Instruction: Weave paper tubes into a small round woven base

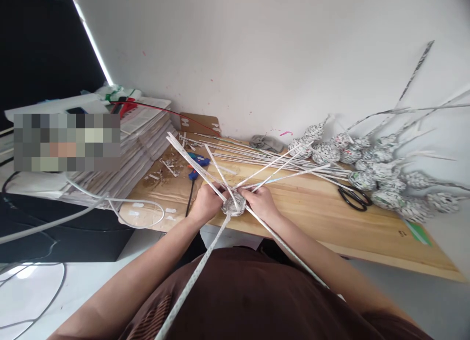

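"What's over on the left?"

"A tall paper pile (143,139), then a blue glue gun (201,160) on the table (304,215), near the left hand (207,203), probably kept there for easy reach."

"And what is that hand doing?"

"It's closed on the left rim of a small round woven piece (238,206), seemingly to steady it. The piece sits between both hands, with long paper sticks (189,159) spreading outward from it, likely so they don't tangle."

"The right hand (262,203)?"

"Pinched narrow at the opposite rim, balancing the hold; I can't tell whether it grips a stick too."

"And further right?"

"Loose sticks (253,158) lie bunched behind the hands, perhaps to stay close but out of the way. Black scissors (354,198) rest near their right end, and pear-shaped bundles (385,168) crowd beside the wall (257,60), which seems to keep them apart from the work"
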Demonstrator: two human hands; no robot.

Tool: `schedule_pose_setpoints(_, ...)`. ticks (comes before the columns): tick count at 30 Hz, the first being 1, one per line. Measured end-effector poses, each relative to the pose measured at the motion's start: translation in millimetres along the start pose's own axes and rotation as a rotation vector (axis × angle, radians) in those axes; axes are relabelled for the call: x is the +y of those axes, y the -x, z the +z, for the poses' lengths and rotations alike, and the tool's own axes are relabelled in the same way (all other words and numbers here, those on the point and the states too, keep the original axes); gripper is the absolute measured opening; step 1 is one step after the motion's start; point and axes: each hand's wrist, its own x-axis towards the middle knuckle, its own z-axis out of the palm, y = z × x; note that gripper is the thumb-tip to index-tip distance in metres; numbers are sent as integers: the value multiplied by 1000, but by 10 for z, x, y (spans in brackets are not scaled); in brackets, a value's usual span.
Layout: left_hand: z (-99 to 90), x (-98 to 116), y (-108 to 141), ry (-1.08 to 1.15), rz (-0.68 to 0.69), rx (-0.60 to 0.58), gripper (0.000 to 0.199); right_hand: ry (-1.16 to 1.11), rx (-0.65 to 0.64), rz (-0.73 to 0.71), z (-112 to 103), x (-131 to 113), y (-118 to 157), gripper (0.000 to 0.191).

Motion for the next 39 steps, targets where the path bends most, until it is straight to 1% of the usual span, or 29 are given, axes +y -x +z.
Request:
schedule_pose_setpoints(2, 2, -13, 0, 37, 0, -9, 12, -3, 3, 8, -1, -14, 3, 18)
schedule_pose_setpoints(6, 8, -17, 0, 148, 11, -43, 15, -40, -59, 9, -3, -35, -4, 23)
schedule_pose_setpoints(8, 7, 7, 0, 187, 19, -62, 16, -43, -65, 4, 0, -35, -9, 26)
schedule_pose_setpoints(11, 5, 55, -6, 200, 6, -74, 16, -5, -12, 2, 5, -14, -8, 27)
schedule_pose_setpoints(15, 8, 67, -19, 153, -65, -60, 17, -3, 38, -21, 12, 59, -10, 26)
schedule_pose_setpoints(19, 2, 43, -25, 171, -75, -60, 19, -138, 111, 7, 26, 133, -23, 30)
schedule_pose_setpoints(21, -10, 43, -29, 158, -82, -69, 19, -222, 146, 49, 33, 122, -19, 35)
schedule_pose_setpoints(23, -23, 41, -37, 127, -85, -73, 18, -293, 134, 112, 34, 68, -1, 40)
schedule_pose_setpoints(26, -33, 2, -58, 144, -92, -75, 19, -352, 65, 228, 7, -35, 46, 50)
schedule_pose_setpoints(28, -35, -41, -74, 191, -107, -55, 21, -348, 5, 274, -34, -68, 83, 51)
schedule_pose_setpoints(31, -40, -76, -92, 260, -130, -37, 20, -336, -92, 267, -120, -44, 132, 41)
schedule_pose_setpoints(33, -47, -64, -101, 304, -149, -56, 20, -331, -187, 280, -185, -13, 156, 34)
schedule_pose_setpoints(34, -51, -50, -104, 327, -164, -65, 20, -325, -245, 296, -218, -6, 166, 37)
schedule_pose_setpoints(36, -52, -20, -112, 358, -194, -70, 22, -308, -353, 304, -285, -19, 182, 51)
schedule_pose_setpoints(37, -49, -8, -115, 354, -203, -65, 23, -294, -395, 280, -317, -40, 186, 56)
schedule_pose_setpoints(39, -35, 10, -123, 296, -206, -51, 21, -250, -461, 198, -375, -104, 183, 61)
